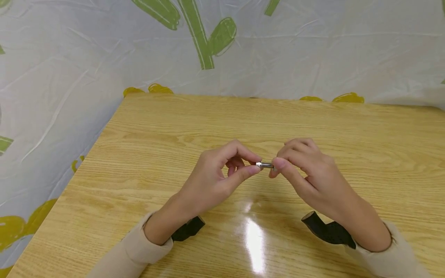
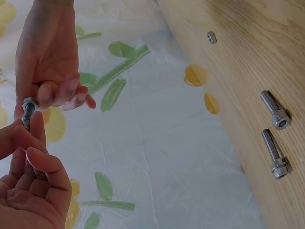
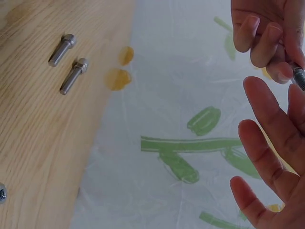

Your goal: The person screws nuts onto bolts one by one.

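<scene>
A small silver bolt (image 1: 267, 165) is held roughly level between both hands. Thumb and index finger of my left hand (image 1: 210, 181) pinch its left end, where a wider collar shows. The fingertips and thumb of my right hand (image 1: 318, 175) pinch the other end and partly cover it. In the left wrist view, threads show on the bolt (image 2: 29, 110), with a hex piece beside the right hand (image 2: 51, 59) and the left hand (image 2: 35, 188) below. Some right-hand fingers (image 3: 267, 157) are extended in the right wrist view.
Two socket-head bolts (image 2: 275, 110) (image 2: 275, 155) lie on the wooden table (image 2: 248, 57), one with a ring under its head. A small nut (image 2: 211, 37) lies apart from them. Behind the table hangs a pale sheet (image 1: 271, 58) with green and yellow shapes.
</scene>
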The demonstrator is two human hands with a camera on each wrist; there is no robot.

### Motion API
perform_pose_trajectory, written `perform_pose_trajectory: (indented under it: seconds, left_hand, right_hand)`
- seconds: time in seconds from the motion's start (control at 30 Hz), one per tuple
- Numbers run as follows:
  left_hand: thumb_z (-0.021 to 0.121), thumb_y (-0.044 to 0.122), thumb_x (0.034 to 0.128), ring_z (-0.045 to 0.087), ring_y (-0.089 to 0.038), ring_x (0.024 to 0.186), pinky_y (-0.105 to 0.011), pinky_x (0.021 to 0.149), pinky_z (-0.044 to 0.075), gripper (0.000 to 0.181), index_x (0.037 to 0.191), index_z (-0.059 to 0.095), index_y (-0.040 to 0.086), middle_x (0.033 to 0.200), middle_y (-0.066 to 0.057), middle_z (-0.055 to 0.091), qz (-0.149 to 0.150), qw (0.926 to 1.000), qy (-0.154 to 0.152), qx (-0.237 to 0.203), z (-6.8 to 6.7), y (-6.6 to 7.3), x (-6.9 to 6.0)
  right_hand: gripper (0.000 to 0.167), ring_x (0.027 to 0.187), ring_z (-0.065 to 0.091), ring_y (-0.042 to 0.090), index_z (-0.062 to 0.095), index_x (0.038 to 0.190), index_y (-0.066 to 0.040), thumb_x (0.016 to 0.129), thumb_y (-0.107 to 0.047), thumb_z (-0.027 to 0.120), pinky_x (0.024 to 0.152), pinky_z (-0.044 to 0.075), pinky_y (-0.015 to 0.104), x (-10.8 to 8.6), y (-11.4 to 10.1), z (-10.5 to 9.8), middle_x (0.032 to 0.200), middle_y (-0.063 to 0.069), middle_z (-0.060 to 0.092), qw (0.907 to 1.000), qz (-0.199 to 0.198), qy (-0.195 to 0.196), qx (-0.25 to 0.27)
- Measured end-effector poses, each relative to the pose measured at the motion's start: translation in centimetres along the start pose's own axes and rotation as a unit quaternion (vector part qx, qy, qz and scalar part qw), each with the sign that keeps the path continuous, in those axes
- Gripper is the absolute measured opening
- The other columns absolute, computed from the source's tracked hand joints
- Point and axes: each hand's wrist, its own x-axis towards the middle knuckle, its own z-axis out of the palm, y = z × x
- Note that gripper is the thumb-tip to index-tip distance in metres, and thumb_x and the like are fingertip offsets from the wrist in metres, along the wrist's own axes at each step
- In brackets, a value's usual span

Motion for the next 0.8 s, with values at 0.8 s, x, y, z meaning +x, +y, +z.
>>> perform_pose_trajectory:
  seconds: [0.8]
  left_hand:
    - [0.066, 0.007, 0.0856, 0.048, -0.007, 0.061, -0.021, 0.055, 0.042, 0.009, 0.094, 0.065, 0.007, 0.087, -0.002, 0.069, -0.004, 0.9999, 0.011, -0.006, -0.2, -0.2, 0.0]
  right_hand:
    - [0.031, 0.099, 0.051, 0.017, 0.066, 0.105, -0.009, 0.077, -0.015, 0.077, 0.081, 0.041, 0.015, -0.8, 2.1, 0.0, 0.101, 0.000, 0.062, 0.9958, -0.080, 0.038, 0.022]
